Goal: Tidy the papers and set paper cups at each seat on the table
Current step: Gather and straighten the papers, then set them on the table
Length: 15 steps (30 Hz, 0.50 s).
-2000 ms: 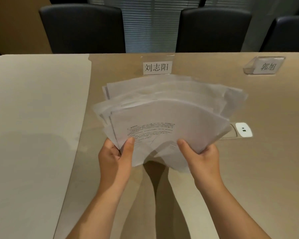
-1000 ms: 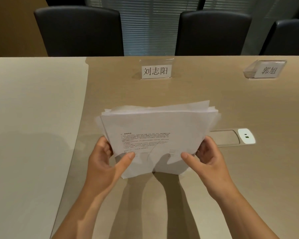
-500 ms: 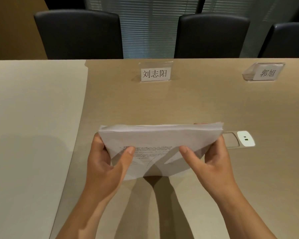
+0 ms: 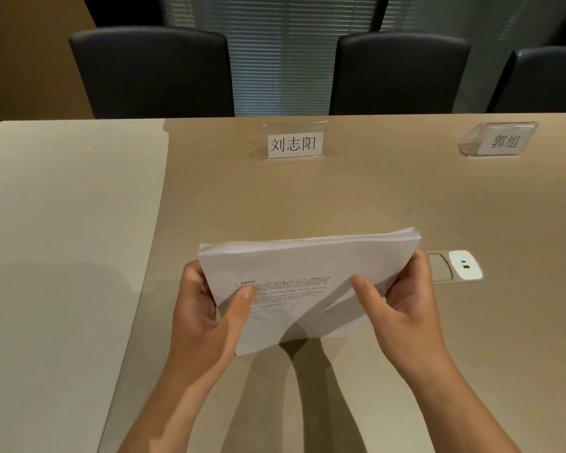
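— White sheets first: where is the stack of papers [image 4: 307,276]?

— Held just above the wooden table [image 4: 356,197], at 6 o'clock from the upright name card [image 4: 293,143]. The left hand [image 4: 206,315] is clamped on its left edge, thumb on the printed top sheet; the right hand [image 4: 402,305] is clamped on the right edge, thumb on top, fingers underneath.

— Squared yet?

— Nearly, I'd say. At the far right corner the sheets fan slightly, and the near left corner droops.

— So how to finish it well?

— My judgement: stand the stack on its long edge, loosen both grips a little, and tap it on the table so the stray sheets drop level, then turn it and tap the short edge. Squeezing hard would lock the misalignment in.

— Anything to avoid?

— The power socket plate [image 4: 464,264] at 3 o'clock of the stack; tap clear of it. The tilted name card [image 4: 500,142] at 1 o'clock is well apart. No paper cups are in view.
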Tool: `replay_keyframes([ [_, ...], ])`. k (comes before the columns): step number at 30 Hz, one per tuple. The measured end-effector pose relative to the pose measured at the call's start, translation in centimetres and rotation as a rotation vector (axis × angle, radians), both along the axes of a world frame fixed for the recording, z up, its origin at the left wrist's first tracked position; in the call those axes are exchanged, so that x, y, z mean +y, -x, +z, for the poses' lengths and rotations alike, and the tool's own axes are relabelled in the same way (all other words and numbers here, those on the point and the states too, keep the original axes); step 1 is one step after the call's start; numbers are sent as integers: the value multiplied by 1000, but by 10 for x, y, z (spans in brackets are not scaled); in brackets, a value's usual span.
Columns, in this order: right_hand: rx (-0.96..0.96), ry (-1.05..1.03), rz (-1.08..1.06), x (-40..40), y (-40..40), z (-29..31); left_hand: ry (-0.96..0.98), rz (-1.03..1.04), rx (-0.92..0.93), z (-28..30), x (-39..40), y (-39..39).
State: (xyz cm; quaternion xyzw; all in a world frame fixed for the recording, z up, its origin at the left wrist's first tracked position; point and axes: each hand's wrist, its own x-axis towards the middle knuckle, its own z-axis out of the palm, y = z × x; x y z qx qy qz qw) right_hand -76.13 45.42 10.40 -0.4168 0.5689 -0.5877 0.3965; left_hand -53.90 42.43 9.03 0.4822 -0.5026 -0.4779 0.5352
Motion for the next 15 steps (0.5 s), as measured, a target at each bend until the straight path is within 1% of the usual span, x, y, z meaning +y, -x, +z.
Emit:
replay_keyframes([
  [2,-31,-82,54,-1,4,-8,-41,-40,-8,-5,-1,-3],
  [5,36,-166,103,0,3,-16,-106,-103,-47,-7,0,0],
  [7,61,-149,66,1,0,-17,-113,-59,-75,-4,-1,3],
  [11,37,-57,29,3,-5,-10,-67,44,-111,-3,-1,2],
  [13,21,-58,32,5,-5,-11,-76,43,-91,-7,0,0],
  [15,-4,-106,50,6,-4,-17,-100,-8,-93,-13,0,-2],
])
